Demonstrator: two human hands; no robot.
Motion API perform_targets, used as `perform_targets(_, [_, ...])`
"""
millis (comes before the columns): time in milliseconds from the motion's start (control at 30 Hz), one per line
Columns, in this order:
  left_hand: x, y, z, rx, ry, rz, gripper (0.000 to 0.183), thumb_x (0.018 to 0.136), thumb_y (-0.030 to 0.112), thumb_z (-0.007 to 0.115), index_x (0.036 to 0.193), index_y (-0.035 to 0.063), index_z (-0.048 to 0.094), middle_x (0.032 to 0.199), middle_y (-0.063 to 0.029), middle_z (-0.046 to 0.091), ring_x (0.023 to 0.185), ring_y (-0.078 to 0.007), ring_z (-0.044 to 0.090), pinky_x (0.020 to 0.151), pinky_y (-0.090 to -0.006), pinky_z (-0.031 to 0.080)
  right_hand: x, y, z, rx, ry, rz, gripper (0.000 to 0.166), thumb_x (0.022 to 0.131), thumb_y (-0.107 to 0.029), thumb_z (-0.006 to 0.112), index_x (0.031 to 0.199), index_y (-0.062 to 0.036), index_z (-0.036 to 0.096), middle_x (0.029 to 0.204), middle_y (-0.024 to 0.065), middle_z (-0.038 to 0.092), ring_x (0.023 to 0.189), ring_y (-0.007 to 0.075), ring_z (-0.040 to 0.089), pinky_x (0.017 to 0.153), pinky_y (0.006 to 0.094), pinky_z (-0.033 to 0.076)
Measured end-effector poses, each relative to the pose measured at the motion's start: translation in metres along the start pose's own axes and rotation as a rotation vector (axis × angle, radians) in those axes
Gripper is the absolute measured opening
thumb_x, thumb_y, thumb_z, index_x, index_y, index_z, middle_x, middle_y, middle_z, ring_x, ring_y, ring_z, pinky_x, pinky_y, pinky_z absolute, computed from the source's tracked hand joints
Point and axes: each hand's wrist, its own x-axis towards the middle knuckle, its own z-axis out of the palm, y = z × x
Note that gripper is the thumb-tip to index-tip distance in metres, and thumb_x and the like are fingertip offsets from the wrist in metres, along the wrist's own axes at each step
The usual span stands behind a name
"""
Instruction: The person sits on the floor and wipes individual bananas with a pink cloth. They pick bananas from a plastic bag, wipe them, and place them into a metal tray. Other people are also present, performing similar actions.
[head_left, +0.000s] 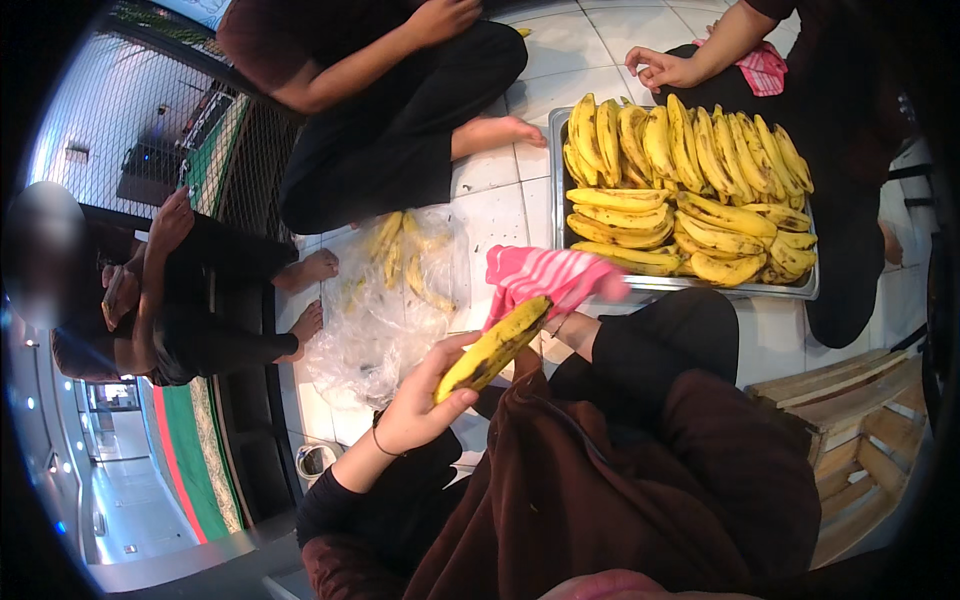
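Observation:
My left hand (416, 412) grips a single yellow banana (491, 349) with dark blotches, which tilts up and to the right. A dark band circles that wrist. Against the banana's far tip lies a pink cloth (544, 277) with white stripes, blurred at its right end. My right hand (576, 334) is mostly hidden behind the cloth, which it holds; only the wrist part shows, with a thin band. Beyond the cloth, a metal tray (556, 161) holds rows of yellow bananas (686, 150), many with dark spots.
Crumpled clear plastic (367, 360) with several bananas (390, 247) lies on the white tiled floor (487, 214). Seated people surround me; one person's hand (667, 69) is above the tray beside another pink cloth (763, 69). A wooden crate (847, 427) stands at right, a small container (316, 459) at left.

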Motion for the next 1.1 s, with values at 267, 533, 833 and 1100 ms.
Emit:
perform_targets(267, [-0.006,-0.040,-0.045,-0.067,0.060,-0.165,0.029,0.082,0.020,0.057,0.104,0.0014,0.051,0.089,-0.0101,0.062,0.080,-0.0212,0.061,0.070,-0.0297,0.047,-0.016,0.015,0.054,-0.198,-0.280,0.156,0.050,0.079,-0.026,0.061,0.116,0.0013,0.040,0.104,0.0120,0.054,0.093,0.0210,0.054,0.082,0.0315,0.042])
perform_targets(533, [0.009,-0.064,-0.022,0.451,0.105,0.033,0.046,0.080,0.015,0.061,0.110,-0.0012,0.030,0.090,-0.0172,0.055,0.078,-0.0261,0.059,0.068,-0.0319,0.047,-0.018,0.046,0.074,-0.895,-0.286,-0.220,0.071,0.073,-0.043,0.067,0.120,0.0009,0.037,0.105,0.0184,0.054,0.098,0.0270,0.054,0.084,0.0326,0.042])
perform_targets(833, [0.028,-0.077,-0.022,-0.114,0.328,-0.378,0.051,0.081,0.016,0.063,0.116,0.0007,0.029,0.094,-0.0113,0.050,0.079,-0.0148,0.055,0.063,-0.0256,0.048,-0.017,0.028,0.064,-1.148,-0.125,-0.115,0.055,0.084,-0.046,0.052,0.117,-0.0035,0.042,0.096,0.0187,0.056,0.085,0.0318,0.059,0.070,0.0346,0.045])
perform_targets(1100, [0.039,-0.079,-0.044,-0.797,0.491,-0.046,0.036,0.082,0.004,0.060,0.112,0.0061,0.040,0.097,-0.0058,0.052,0.087,-0.0165,0.054,0.083,-0.0299,0.042,-0.002,0.022,0.062,-1.241,-0.149,-0.500,0.034,0.083,-0.033,0.058,0.094,-0.0008,0.049,0.082,0.0140,0.053,0.073,0.0275,0.055,0.063,0.0335,0.041])
